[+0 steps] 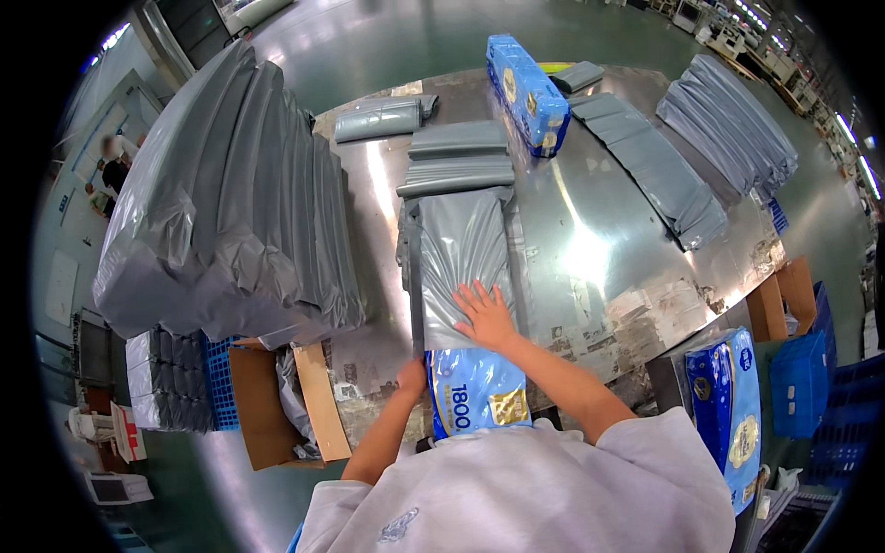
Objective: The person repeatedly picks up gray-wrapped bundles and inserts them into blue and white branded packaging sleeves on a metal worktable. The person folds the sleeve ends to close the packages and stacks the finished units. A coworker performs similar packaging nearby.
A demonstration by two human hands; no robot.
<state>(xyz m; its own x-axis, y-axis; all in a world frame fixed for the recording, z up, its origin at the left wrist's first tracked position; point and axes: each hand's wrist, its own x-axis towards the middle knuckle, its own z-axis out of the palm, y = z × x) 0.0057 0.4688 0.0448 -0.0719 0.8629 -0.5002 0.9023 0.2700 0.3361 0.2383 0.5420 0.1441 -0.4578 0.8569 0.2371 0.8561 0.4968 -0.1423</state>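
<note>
A grey plastic bag (pixel 461 263) lies stretched and wrinkled on the metal table in front of me. Out of its near end sticks a blue pack of tissue (pixel 479 392), close against my body; the rest of the pack seems covered by the bag. My right hand (pixel 486 315) rests flat on top of the bag with its fingers spread. At the bag's near left corner, beside the pack, my left hand (pixel 412 378) is closed on the bag's edge; its fingertips are partly hidden. Folded grey bags (pixel 456 157) lie just beyond.
Tall stacks of filled grey bags (pixel 230 203) rise at the left. Another blue pack (pixel 527 97) stands at the table's far side. Grey bags (pixel 654 166) lie to the right. Cardboard boxes (pixel 267 405) and a blue bin (pixel 797 382) flank the table (pixel 590 276).
</note>
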